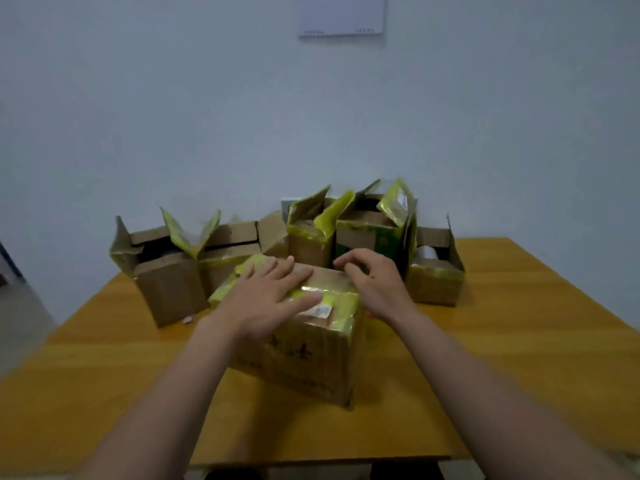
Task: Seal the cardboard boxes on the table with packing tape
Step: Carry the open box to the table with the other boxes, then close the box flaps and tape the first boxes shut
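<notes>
box flaps [329,282] are pressed by flat left fingers [277,271]; right fingers [349,263] are curled, grip unclear; untaped, flaps could spring up.

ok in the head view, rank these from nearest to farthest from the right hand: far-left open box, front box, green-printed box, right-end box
1. front box, directly under the right hand.
2. green-printed box, just behind the hand.
3. right-end box, off to the right.
4. far-left open box, at the left end of the row.
</notes>
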